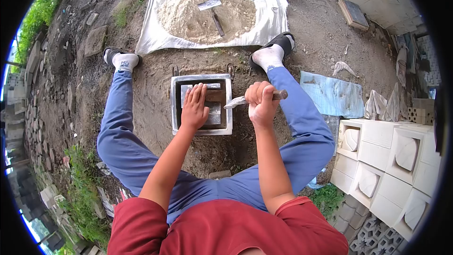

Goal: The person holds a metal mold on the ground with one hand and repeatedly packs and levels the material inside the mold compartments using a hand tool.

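On the ground between my feet sits a square metal mould (229,113) with a metal insert (213,116) inside. My left hand (194,107) lies over the mould with fingers stretched out, resting on the insert and covering part of it. Just right of the rim, my right hand (260,101) is closed around the handle of a trowel (236,102). The trowel's narrow, whitish blade points left to the mould's right edge, and its brown handle end sticks out on the right.
Ahead, a pile of pale sandy powder (188,14) lies on a white sack (147,33), with a flat-bladed scoop (214,16) on it. Right are a light-blue sheet (332,95) and stacked cream blocks (377,144). Metal loops (230,70) stand behind the mould.
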{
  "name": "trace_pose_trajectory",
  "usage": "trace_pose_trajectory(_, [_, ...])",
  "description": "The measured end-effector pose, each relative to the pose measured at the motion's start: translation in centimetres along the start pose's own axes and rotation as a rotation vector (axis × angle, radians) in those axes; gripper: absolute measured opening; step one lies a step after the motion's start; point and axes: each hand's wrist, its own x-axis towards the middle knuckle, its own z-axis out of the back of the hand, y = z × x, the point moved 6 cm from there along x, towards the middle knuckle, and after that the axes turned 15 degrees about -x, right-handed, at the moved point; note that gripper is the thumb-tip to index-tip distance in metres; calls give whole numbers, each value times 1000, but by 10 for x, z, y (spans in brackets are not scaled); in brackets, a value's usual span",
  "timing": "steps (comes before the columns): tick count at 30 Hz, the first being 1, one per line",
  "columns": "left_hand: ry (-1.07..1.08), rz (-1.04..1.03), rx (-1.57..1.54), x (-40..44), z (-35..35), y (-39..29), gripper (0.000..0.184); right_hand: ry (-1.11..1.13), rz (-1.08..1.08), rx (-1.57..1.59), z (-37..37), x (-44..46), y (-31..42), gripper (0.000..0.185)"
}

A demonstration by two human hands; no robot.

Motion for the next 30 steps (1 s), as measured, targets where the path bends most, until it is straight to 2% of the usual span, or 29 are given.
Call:
trace_pose_trajectory(1, [2,9,-7,0,1,1,79,74,64,-33,-9,10,12,56])
trace_pose_trajectory(3, [-4,25,-15,2,1,2,78,54,173,-96,-26,33,33,55])
trace_pose_trajectory(6, [3,39,-27,0,0,6,77,59,212,-138,-48,57,35,54])
trace_pose_trajectory(9, [36,64,-55,2,-2,8,78,158,114,-170,-54,70,12,52])
trace_pose_trajectory(17, [112,94,-63,1,-5,15,83,290,48,-206,-87,73,-38,54])
trace_pose_trajectory(23, [133,109,-85,3,-6,18,84,301,30,-220,-92,71,-72,58])
trace_pose_trajectory(27, [130,116,-123,4,-4,18,84,282,-58,-344,-100,65,-89,66])
trace_pose_trajectory(29, [122,120,-144,4,-3,19,84,267,-13,-320,-99,63,-88,53])
trace_pose_trajectory(30, [122,112,-130,5,-3,19,84,268,-17,-322,-101,61,-86,53])
